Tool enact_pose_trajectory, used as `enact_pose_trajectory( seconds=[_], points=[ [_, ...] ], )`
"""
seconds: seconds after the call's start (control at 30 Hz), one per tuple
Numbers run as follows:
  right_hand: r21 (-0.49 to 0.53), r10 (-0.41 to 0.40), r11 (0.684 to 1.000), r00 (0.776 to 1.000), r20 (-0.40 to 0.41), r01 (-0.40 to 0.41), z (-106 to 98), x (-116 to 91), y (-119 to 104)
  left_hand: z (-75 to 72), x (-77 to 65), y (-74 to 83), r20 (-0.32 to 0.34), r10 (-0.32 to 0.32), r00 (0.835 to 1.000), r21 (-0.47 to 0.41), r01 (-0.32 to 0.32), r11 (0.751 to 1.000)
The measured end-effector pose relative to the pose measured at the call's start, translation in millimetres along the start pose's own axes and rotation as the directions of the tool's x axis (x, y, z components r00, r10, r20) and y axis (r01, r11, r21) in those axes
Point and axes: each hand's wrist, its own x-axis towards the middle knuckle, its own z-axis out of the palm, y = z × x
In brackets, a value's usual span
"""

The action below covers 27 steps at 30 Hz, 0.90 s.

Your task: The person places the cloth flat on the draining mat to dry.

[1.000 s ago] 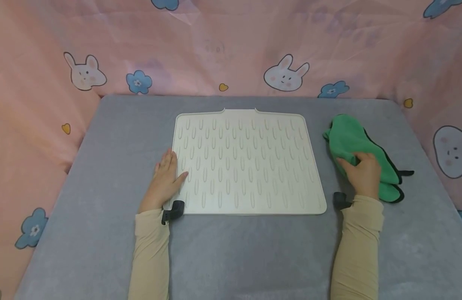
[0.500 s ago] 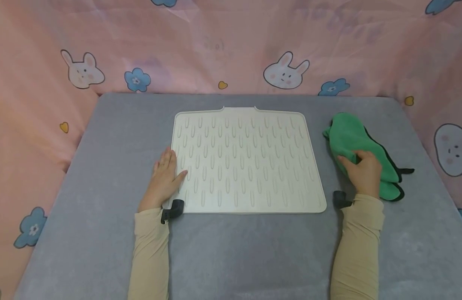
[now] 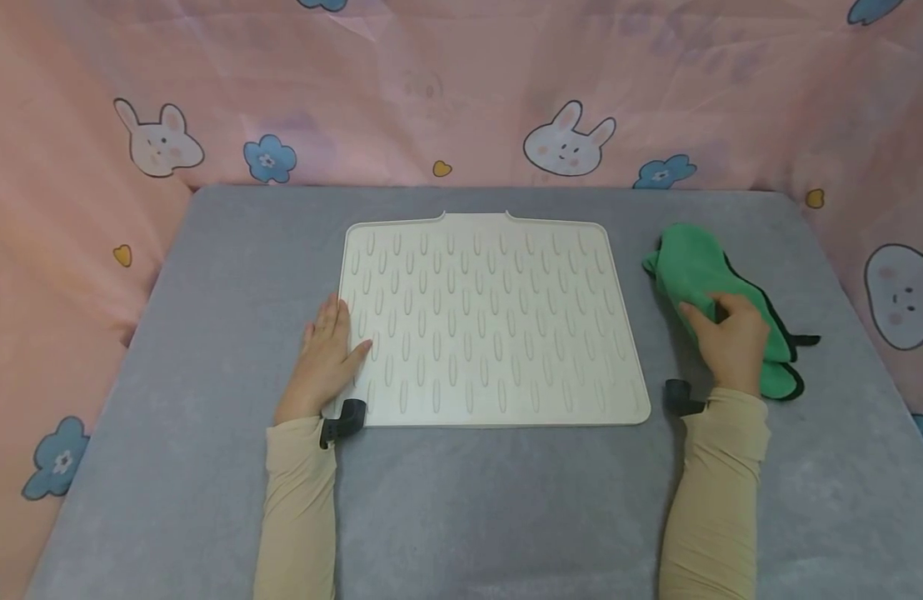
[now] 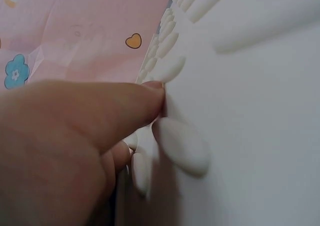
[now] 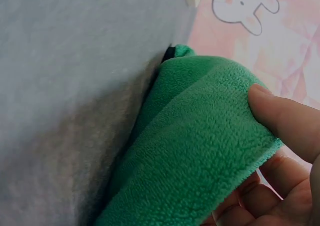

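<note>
While pink fabric (image 3: 431, 67) rises behind, a grey table (image 3: 536, 508) spreads before us

As we look beyond the left hand (image 3: 317, 367) and the right hand (image 3: 734, 346), we see that fabric printed with white rabbits (image 3: 569, 142), blue flowers (image 3: 270, 158) and yellow hearts (image 3: 441, 169). Under both hands stretches the table. Between them lies a white board (image 3: 491, 325), its face covered in rows of raised oval ridges. Beneath the right hand and reaching past it, we see a green cloth (image 3: 690, 258) with black edging, apart from the board; a black strip (image 3: 808, 340) juts out on that hand's outer side. Beige sleeves (image 3: 300, 508) run back from both wrists. The left hand lies flat, its fingers straight along the board's nearest side, its thumb spread onto the ridged face. The right hand pinches the cloth between thumb and fingers (up close from that wrist, we notice how fuzzy it is). Just below each hand, on the thumb side, we make out a small black camera (image 3: 346, 421).
</note>
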Motion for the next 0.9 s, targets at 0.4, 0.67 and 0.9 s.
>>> enact_pose_trajectory(
  seconds=[0.4,0.67,0.9],
  points=[
    [0.085,-0.060,0.994,0.996,-0.070,0.066,-0.9,0.5,-12.4,-0.1,-0.2,-0.9,0.000,-0.002,1.000,-0.009,0.002,1.000],
    [0.136,-0.049,0.989,0.997,-0.062,0.057,0.1,-0.7,-24.0,0.2,-0.7,-0.4,-0.013,0.002,1.000,-0.008,-0.002,1.000],
    [0.172,-0.089,0.981,0.996,-0.016,0.091,9.8,-2.5,-34.4,-0.7,-1.7,0.7,-0.017,0.004,1.000,-0.020,-0.004,1.000]
  ],
)
